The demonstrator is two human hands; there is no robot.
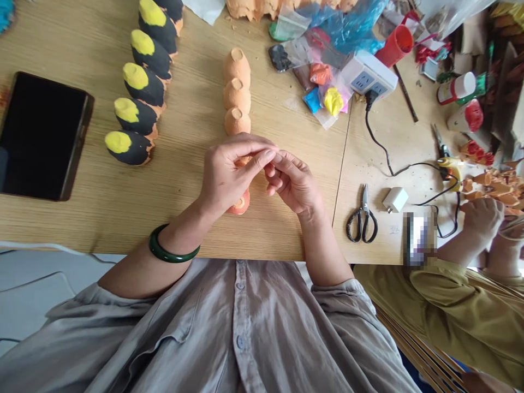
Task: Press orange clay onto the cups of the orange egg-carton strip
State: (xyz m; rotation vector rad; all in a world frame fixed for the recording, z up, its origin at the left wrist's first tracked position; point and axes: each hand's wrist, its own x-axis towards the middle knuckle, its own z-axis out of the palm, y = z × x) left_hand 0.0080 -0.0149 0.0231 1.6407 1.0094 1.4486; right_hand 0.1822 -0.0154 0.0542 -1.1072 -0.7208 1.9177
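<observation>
My left hand [229, 172], with a dark green bangle [158, 248] on the wrist, meets my right hand [297, 183] above the table, fingertips pinched together. Whatever sits between those fingertips is too small or too hidden to make out. Beneath and behind the hands runs an orange-brown row of egg-carton cups [237, 93], partly covered by my left hand. Its near end [241, 204] shows a redder cup below that hand. To the left stands another strip of egg-carton cups [149, 84], coated black with yellow tops.
A dark tablet [39, 136] lies at the left. On the right are scissors [362, 218], a white charger [395, 200], a power strip [368, 76] with a cable, and bagged coloured clay [333, 101]. A co-worker's hand [483, 221] is at the far right, near a glue gun [452, 172].
</observation>
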